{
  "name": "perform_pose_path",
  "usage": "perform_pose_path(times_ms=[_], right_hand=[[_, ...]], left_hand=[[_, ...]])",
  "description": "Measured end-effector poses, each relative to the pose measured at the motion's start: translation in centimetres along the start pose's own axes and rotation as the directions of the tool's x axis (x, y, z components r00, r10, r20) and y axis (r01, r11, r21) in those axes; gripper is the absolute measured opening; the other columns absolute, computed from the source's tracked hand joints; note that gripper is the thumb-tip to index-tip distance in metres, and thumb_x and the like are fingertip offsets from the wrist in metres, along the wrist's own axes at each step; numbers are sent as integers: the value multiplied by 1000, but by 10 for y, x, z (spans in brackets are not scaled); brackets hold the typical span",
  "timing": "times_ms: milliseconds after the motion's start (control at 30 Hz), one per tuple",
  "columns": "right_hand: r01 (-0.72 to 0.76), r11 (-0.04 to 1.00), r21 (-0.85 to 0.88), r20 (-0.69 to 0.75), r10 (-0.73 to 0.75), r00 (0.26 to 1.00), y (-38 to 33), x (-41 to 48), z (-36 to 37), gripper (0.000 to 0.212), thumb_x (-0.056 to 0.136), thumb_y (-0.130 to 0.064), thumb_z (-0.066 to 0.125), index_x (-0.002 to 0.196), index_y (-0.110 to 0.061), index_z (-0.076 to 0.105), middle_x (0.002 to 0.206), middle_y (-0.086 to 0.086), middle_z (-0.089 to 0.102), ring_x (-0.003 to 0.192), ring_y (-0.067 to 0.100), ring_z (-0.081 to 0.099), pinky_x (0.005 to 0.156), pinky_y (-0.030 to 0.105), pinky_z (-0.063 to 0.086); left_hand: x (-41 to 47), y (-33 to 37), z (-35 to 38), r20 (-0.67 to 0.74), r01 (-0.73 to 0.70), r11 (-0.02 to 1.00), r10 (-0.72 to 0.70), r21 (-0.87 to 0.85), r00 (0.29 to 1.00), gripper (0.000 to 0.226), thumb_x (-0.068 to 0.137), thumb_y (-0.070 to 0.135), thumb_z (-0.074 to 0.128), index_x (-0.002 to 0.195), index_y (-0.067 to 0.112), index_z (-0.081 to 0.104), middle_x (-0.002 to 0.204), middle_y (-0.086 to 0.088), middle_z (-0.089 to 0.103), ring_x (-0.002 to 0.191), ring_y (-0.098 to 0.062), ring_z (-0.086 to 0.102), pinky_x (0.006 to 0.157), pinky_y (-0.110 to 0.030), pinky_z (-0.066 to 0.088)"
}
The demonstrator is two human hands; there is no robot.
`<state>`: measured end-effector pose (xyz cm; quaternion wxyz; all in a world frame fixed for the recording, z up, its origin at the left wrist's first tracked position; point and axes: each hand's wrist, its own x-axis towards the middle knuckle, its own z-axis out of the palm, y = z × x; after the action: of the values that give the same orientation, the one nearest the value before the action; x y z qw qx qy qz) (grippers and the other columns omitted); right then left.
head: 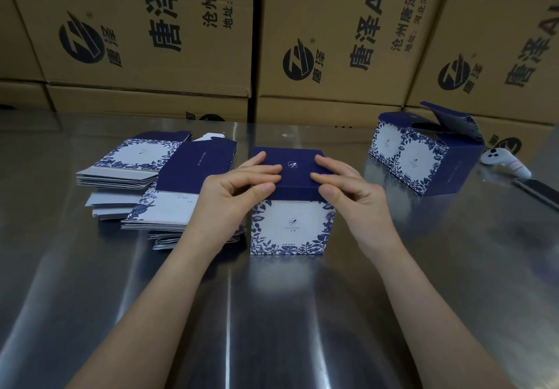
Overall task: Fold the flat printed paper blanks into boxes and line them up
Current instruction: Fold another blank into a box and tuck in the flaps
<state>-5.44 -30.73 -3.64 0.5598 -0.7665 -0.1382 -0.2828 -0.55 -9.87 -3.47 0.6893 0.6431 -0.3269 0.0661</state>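
Note:
A folded blue-and-white floral box (292,228) stands upright at the table's centre, its dark blue lid (292,169) down on top. My left hand (236,188) pinches the lid's left front edge, fingers on top and thumb on the front lip. My right hand (341,185) pinches the right front edge the same way. Left of the box lie stacks of flat printed blanks (142,176). At the back right stand two folded boxes (423,158) side by side, with top flaps raised.
The steel table (272,313) is shiny and reflective. A wall of brown cardboard cartons (211,40) rises behind it. A white handheld controller (505,163) and a dark flat object (541,192) lie at the far right edge.

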Motion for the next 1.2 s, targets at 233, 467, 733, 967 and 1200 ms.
perform_pose_path(times_ms=[233,467,733,967,1200], right_hand=[[20,1000,-1,18,-20,1000,3,3,-5,23,88,-1,63,103,-16,72,118,-1,68,130,14,51,110,28,38],[25,1000,9,-14,-25,1000,1,0,-1,22,87,-3,67,99,-19,74,118,-5,68,128,8,51,103,16,38],[15,999,42,-50,-12,999,1,1,1,23,82,-2,71,93,-21,75,112,-7,70,126,8,53,102,18,40],[36,998,49,-108,-31,994,2,1,7,24,80,2,72,86,-21,75,103,-8,72,122,11,56,94,13,43],[19,998,54,-71,-15,997,0,-2,5,20,84,-2,70,92,-20,75,122,0,66,126,4,52,93,14,44]], left_hand=[[1,0,-2,21,4,1000,-4,18,1000,26,89,1,63,94,23,75,109,19,72,130,4,48,104,-12,39],[-4,5,8,-33,-74,965,84,251,996,19,86,6,71,95,23,74,110,10,70,127,1,51,105,-15,38],[-2,4,34,-163,-36,936,99,350,982,13,81,18,78,90,27,76,104,4,61,118,-6,49,101,-20,37],[1,-1,33,-181,-49,945,113,322,977,18,81,15,79,84,33,74,97,11,63,116,-1,48,99,-14,36],[-6,-1,28,-143,-42,974,76,223,987,35,87,13,71,114,35,66,136,13,56,136,2,39,107,-10,32]])
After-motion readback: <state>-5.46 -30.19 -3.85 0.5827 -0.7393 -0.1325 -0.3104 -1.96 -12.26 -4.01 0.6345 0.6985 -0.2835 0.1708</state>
